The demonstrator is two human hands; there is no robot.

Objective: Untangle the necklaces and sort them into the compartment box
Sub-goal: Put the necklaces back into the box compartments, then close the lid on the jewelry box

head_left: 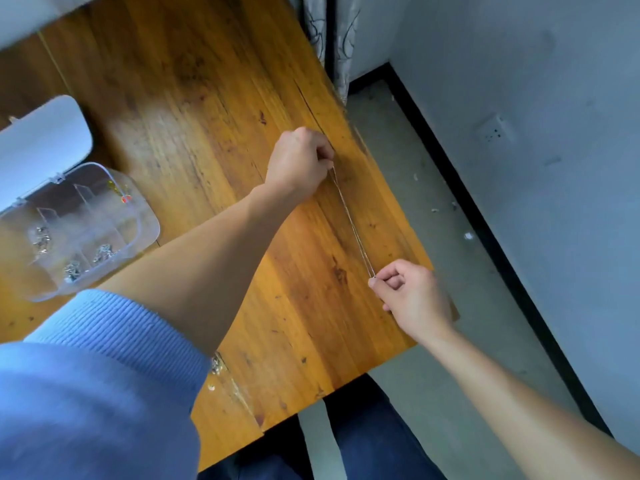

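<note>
A thin silver necklace is stretched taut as a doubled strand above the wooden table, close to its right edge. My left hand pinches its far end between thumb and fingers. My right hand pinches its near end over the table's front right corner. The clear compartment box stands open at the left, with its white lid tipped back. Several of its compartments hold small heaps of silver chain, and one at the back holds a gold piece with a red bit.
A small silver piece lies on the table beside my blue sleeve. Right of the table are the grey floor, a black skirting strip and a pale wall with a socket. A patterned curtain hangs behind the table's far corner.
</note>
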